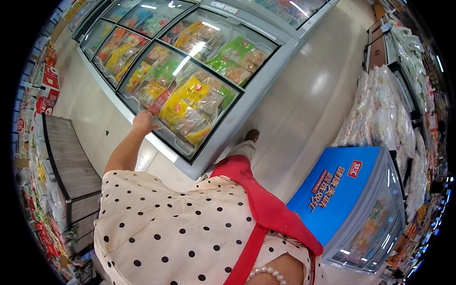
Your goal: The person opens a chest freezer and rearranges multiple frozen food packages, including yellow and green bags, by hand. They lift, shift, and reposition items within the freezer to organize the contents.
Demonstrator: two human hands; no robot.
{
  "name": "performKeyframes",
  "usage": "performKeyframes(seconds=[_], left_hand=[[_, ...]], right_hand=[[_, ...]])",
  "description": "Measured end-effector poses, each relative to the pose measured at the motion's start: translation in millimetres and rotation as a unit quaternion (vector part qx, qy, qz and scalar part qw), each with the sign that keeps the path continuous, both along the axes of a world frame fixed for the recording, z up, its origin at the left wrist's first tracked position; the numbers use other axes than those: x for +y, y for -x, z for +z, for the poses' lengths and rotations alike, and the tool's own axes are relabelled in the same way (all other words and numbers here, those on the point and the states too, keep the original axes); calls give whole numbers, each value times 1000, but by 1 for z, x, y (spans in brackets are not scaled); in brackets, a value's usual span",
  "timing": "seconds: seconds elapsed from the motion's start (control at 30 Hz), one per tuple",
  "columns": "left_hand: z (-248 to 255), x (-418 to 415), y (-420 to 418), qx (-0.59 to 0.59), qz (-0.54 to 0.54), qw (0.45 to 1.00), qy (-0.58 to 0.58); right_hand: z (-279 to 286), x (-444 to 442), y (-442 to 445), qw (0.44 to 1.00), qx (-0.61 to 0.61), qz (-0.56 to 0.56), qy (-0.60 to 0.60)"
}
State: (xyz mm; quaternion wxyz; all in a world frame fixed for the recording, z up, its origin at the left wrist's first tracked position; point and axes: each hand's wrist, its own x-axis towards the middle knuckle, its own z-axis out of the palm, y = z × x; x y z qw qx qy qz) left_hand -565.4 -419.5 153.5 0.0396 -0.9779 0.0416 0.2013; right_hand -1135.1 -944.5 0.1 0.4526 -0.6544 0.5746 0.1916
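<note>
My left hand (143, 121) is at the front edge of a chest freezer's glass lid (185, 146). Its fingers are curled at the clear grip of the lid, with the thumb stretched out to the right; the fingertips are partly hidden. Beneath the glass, close to the hand, lie a red packet (159, 102) and a yellow bag of frozen food (174, 111). Green packs (231, 67) fill a farther compartment. Out of view is my right hand. My dotted shirt (171, 228) and red apron (270, 203) take up the lower middle.
The freezer's grey rim (228, 128) runs beside my shoe (252, 135). On the right stand a blue-sided display freezer (342, 178) and bagged goods (377, 107). A grey wood-look counter (71, 153) is on the left, across the tiled floor (285, 96).
</note>
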Motion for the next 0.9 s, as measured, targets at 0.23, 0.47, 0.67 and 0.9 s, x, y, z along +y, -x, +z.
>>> performKeyframes(seconds=[0.23,0.47,0.67,0.9], left_hand=[[-45,-127,-128,-233,-43,951,198],[-53,-283,-302,-261,-193,926,192],[-57,-357,-422,-194,-227,947,115],[-43,-347,-414,-192,-252,939,134]], right_hand=[[2,-110,-96,996,-87,25,16],[75,-180,-235,993,-60,78,61],[100,-206,-320,983,-82,151,70],[127,-218,-429,949,-16,305,75]])
